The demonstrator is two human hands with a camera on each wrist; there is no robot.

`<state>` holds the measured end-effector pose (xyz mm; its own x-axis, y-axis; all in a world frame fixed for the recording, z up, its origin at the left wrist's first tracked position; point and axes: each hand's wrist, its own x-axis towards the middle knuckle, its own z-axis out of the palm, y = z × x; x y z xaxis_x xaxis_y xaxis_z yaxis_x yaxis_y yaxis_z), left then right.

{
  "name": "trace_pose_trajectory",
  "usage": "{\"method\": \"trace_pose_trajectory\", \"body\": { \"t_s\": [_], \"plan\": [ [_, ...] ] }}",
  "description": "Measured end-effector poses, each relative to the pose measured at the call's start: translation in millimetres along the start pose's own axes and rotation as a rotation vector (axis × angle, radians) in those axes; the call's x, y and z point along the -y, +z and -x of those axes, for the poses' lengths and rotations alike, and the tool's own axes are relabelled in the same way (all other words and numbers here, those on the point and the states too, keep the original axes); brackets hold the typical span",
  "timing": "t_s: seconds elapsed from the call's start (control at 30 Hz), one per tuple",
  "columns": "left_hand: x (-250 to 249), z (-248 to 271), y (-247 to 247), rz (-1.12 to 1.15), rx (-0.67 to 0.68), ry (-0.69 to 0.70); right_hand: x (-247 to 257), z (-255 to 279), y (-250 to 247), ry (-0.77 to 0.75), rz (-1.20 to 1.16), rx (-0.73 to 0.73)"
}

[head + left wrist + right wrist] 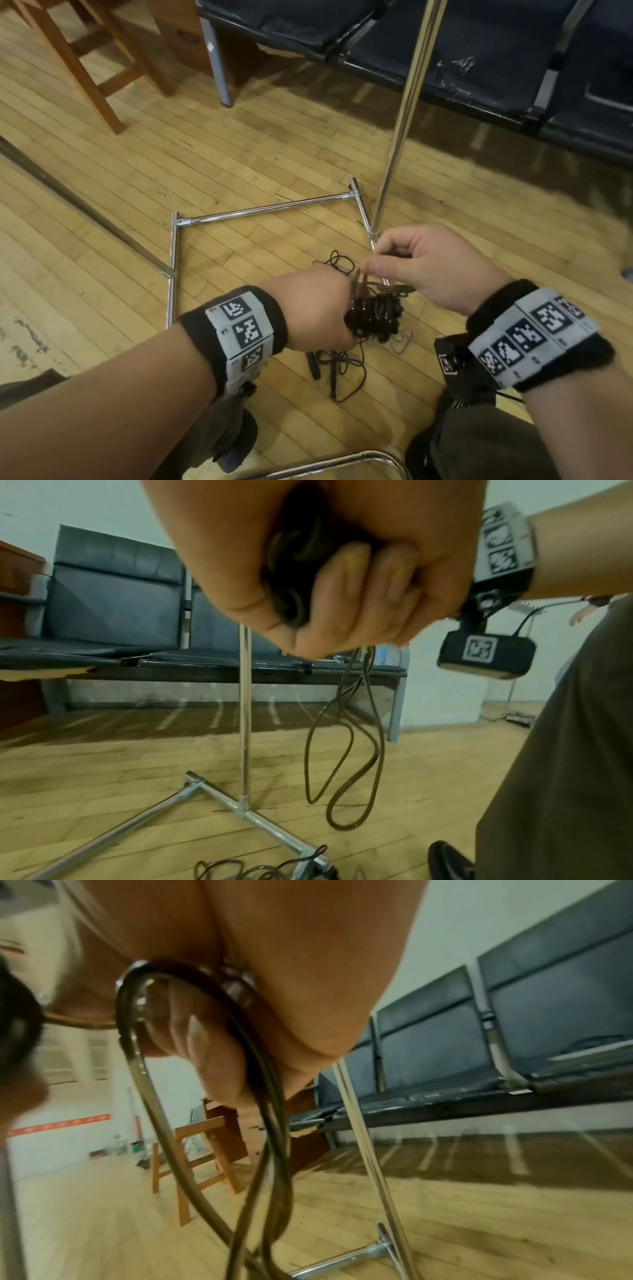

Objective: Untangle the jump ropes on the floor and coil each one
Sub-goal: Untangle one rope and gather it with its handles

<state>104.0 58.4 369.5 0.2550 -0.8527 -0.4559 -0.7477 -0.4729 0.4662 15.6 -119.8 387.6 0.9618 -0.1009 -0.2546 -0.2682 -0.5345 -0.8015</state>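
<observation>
Coiling step, one rope in hand. The left hand (317,308) closes its grip round a dark bundle of coils (375,317), fingers (349,588) curled over the turns. The right hand (424,263) pinches a strand (205,1069) just above and beside that grip, feeding the next turn. To do it well, each new loop probably wants laying flat against the last, matched in size, the left grip easing only enough to admit it. Slack loops (346,764) hang below the grip toward the wooden floor (102,205), where more tangled rope (337,366) lies directly beneath. The upright pole (407,113) of a chrome rack (267,208) stands just beyond the right hand and could snag a swinging loop. Open floor lies to the left of the grip; a bench (445,44) closes the far side.
</observation>
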Motion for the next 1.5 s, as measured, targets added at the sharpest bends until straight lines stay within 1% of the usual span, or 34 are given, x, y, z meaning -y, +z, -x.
{"method": "trace_pose_trajectory", "body": {
  "t_s": [0.1,0.17,0.2,0.27,0.33,0.4,0.43,0.5,0.57,0.6,0.63,0.7,0.77,0.83,0.93,1.0,1.03,1.1,1.17,1.23,1.33,1.37,1.4,1.43,1.5],
  "plan": [
    [-8,4,-9,0.321,-0.159,0.015,-10,-5,2,0.062,-0.233,-0.034],
    [-7,4,-19,0.463,-0.284,-0.028,-13,-8,9,0.117,-0.299,-0.067],
    [-4,3,-23,0.517,-0.339,-0.086,-14,-9,12,0.132,-0.289,-0.083],
    [5,-3,-29,0.579,-0.435,-0.209,-13,-13,20,0.134,-0.177,-0.081],
    [13,-8,-33,0.532,-0.496,-0.294,-12,-16,29,0.124,-0.010,-0.035],
    [18,-11,-34,0.388,-0.494,-0.365,-8,-16,37,0.114,0.161,0.056],
    [20,-13,-33,0.313,-0.468,-0.401,-5,-15,39,0.104,0.232,0.105],
    [24,-15,-29,0.203,-0.355,-0.468,5,-11,42,0.060,0.371,0.189],
    [25,-17,-25,0.117,-0.189,-0.522,16,-7,42,-0.031,0.520,0.208],
    [25,-17,-22,0.062,-0.096,-0.521,21,-5,41,-0.085,0.584,0.202],
    [24,-17,-19,-0.005,-0.006,-0.491,25,-3,41,-0.137,0.636,0.196],
    [19,-15,-12,-0.136,0.149,-0.370,29,-1,40,-0.192,0.682,0.182],
    [12,-12,-6,-0.199,0.242,-0.246,27,-1,37,-0.161,0.647,0.163],
    [5,-8,-4,-0.224,0.270,-0.134,20,-4,33,-0.094,0.546,0.163],
    [2,-7,-5,-0.232,0.262,-0.012,6,-6,27,0.023,0.403,0.242],
    [3,-7,-7,-0.218,0.240,-0.005,-1,-6,27,0.077,0.318,0.316],
    [4,-6,-9,-0.215,0.212,-0.011,-2,-5,26,0.085,0.273,0.326],
    [9,-4,-16,-0.235,0.083,-0.018,-3,-6,23,0.092,0.178,0.277],
    [18,-4,-19,-0.261,-0.112,-0.034,-4,-9,18,0.103,0.073,0.190],
    [27,-7,-18,-0.183,-0.300,-0.114,-7,-12,14,0.108,0.033,0.088],
    [36,-11,-18,0.129,-0.507,-0.302,-11,-15,15,0.120,-0.087,-0.065],
    [36,-10,-20,0.224,-0.554,-0.354,-12,-16,15,0.127,-0.133,-0.125],
    [37,-10,-22,0.326,-0.562,-0.390,-13,-17,15,0.134,-0.166,-0.188],
    [37,-10,-22,0.469,-0.533,-0.398,-13,-18,15,0.141,-0.190,-0.250],
    [30,-10,-17,0.898,-0.401,-0.312,-12,-21,16,0.160,-0.227,-0.350]
  ]
}}
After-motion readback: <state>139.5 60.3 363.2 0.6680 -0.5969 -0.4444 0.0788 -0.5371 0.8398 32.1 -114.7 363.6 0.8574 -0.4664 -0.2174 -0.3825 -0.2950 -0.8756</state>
